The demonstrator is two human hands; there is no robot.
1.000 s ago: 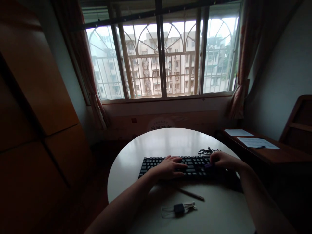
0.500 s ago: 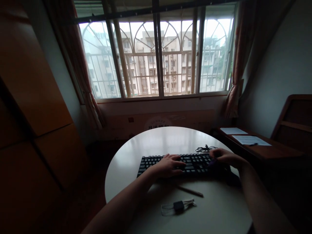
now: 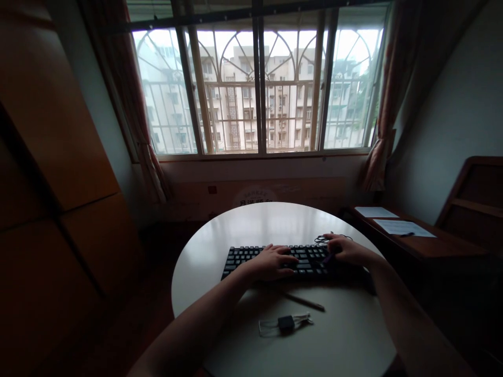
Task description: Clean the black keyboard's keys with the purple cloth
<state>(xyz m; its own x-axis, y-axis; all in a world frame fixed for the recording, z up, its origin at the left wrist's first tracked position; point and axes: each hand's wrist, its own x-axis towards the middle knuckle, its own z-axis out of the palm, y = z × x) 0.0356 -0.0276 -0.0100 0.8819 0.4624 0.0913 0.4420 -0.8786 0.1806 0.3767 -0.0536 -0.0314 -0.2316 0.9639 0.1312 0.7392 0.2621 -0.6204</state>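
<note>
A round white table [image 3: 341, 335] bore the black keyboard [image 3: 304, 263]. The left hand [image 3: 271, 263] lay across it, fingers spread wide; the right hand [image 3: 348, 250], fingers pinched narrow, held a dark purplish item [image 3: 328, 258] at the keyboard's right part. A slim stick [image 3: 306, 302] lay nearer.

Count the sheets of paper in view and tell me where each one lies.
2, on the brown wooden table at right: the far sheet lies nearer the window, the near sheet closer to the camera. Others may be hidden beneath.
</note>
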